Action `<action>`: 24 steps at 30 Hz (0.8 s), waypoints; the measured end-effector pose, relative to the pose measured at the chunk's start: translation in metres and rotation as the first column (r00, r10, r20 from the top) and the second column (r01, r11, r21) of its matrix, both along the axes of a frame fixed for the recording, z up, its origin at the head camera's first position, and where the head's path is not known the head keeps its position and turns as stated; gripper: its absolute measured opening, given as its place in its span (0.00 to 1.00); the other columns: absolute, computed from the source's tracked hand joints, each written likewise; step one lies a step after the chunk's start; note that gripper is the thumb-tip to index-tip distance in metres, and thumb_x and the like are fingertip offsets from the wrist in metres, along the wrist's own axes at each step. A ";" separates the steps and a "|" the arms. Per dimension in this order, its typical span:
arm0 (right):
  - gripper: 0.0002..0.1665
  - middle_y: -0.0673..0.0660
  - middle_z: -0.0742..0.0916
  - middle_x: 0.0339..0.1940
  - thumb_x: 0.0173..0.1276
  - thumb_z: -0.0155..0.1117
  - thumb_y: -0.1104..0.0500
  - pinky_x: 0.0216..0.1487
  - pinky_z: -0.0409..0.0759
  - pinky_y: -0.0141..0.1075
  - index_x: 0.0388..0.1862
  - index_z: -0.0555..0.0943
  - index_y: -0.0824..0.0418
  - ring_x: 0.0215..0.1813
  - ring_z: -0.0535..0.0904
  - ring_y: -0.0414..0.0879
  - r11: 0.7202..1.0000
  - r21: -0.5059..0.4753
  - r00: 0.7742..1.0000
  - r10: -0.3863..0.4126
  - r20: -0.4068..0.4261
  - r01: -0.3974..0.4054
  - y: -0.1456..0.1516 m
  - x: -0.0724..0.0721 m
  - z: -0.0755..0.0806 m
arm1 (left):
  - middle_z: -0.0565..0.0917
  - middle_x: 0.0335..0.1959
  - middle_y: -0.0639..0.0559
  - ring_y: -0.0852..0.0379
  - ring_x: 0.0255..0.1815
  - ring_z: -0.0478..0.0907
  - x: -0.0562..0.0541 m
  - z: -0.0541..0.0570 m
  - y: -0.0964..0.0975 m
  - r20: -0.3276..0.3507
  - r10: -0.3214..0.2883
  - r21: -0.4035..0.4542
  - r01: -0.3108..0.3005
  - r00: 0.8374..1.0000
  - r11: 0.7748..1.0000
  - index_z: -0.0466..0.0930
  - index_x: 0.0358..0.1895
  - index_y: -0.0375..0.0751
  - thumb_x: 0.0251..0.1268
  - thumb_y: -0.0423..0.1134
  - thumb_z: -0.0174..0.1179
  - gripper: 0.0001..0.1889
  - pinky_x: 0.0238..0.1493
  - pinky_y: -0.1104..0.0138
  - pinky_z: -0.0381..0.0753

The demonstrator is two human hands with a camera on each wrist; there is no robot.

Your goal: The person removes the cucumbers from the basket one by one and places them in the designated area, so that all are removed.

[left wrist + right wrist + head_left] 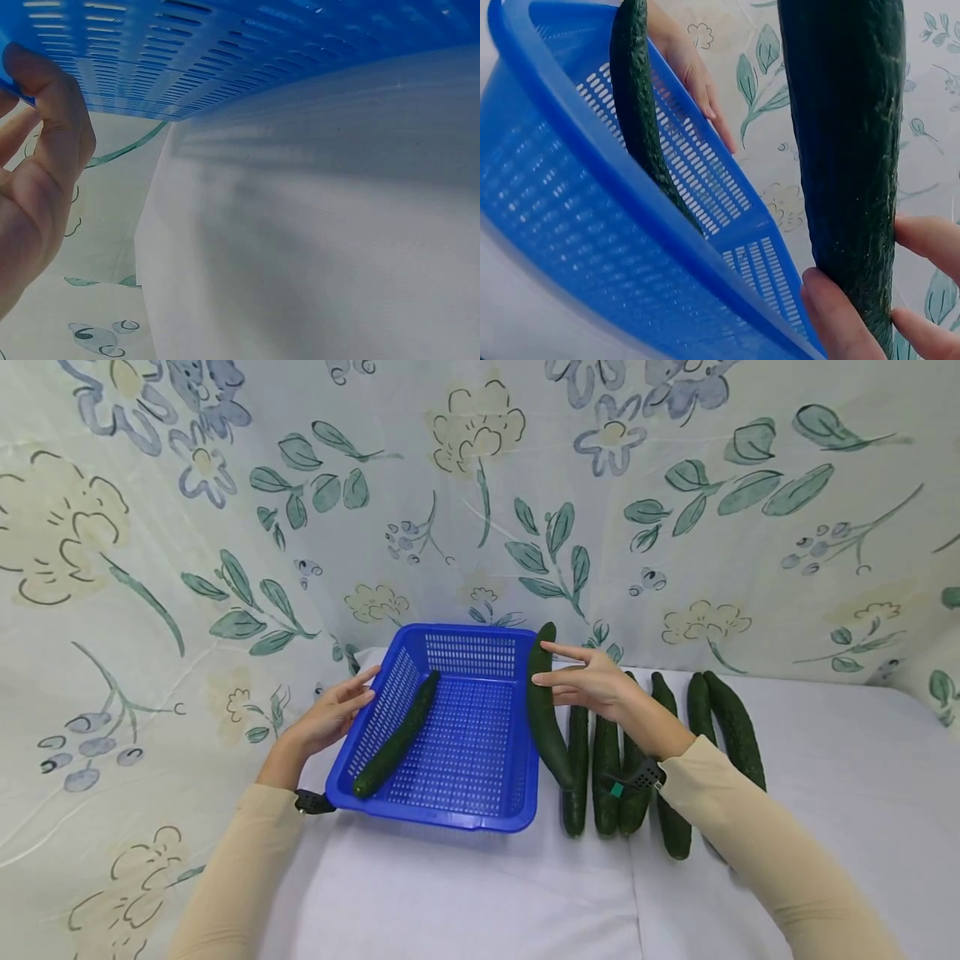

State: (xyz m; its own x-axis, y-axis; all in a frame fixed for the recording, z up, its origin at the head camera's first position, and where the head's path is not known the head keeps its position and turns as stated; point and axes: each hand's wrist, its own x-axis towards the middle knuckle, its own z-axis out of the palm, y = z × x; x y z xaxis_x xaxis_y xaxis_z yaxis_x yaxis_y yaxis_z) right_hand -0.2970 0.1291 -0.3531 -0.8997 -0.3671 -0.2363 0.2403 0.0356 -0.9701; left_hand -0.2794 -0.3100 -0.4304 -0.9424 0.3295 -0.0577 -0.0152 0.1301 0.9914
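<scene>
A dark green cucumber [548,718] is pinched between the thumb and fingers of my right hand [592,683], held slanting beside the right rim of the blue plastic basket [480,820]. The right wrist view shows its thick body [847,150] close up, with fingertips on both sides. Inside the basket, another cucumber [399,739] lies along the left wall. My left hand [335,714] touches the basket's outer left side near the rim, its fingers fairly straight. In the left wrist view, that hand [45,165] is partly cut off by the frame.
Several more cucumbers [606,777] lie side by side on the white cloth [450,893] to the right of the basket, partly hidden by my right forearm. A floral curtain [480,527] hangs behind the table.
</scene>
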 end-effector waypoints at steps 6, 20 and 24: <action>0.48 0.71 0.74 0.66 0.63 0.73 0.63 0.57 0.79 0.49 0.79 0.62 0.54 0.66 0.73 0.66 0.999 0.046 1.000 -0.012 -0.027 0.013 0.019 0.002 -0.001 | 0.74 0.49 0.44 0.63 0.25 0.72 0.001 0.001 0.000 -0.002 0.010 -0.014 -0.010 1.000 1.000 0.52 0.80 0.50 0.81 0.42 0.48 0.30 0.20 0.72 0.66; 0.50 0.75 0.62 0.74 0.65 0.72 0.61 0.48 0.83 0.38 0.81 0.56 0.56 0.44 0.85 0.42 0.993 0.107 0.997 -0.042 -0.064 0.049 0.071 0.009 -0.010 | 0.74 0.50 0.44 0.62 0.27 0.74 0.001 0.002 0.001 -0.003 0.005 0.001 -0.005 1.000 1.000 0.52 0.81 0.49 0.81 0.40 0.47 0.30 0.20 0.74 0.68; 0.50 0.75 0.57 0.76 0.66 0.72 0.61 0.48 0.83 0.37 0.81 0.55 0.56 0.46 0.83 0.40 0.992 0.111 0.996 -0.050 -0.071 0.058 0.084 0.010 -0.018 | 0.74 0.50 0.43 0.61 0.29 0.76 0.002 0.001 0.001 0.004 0.010 0.003 -0.010 1.000 1.000 0.52 0.81 0.50 0.81 0.40 0.47 0.30 0.22 0.74 0.71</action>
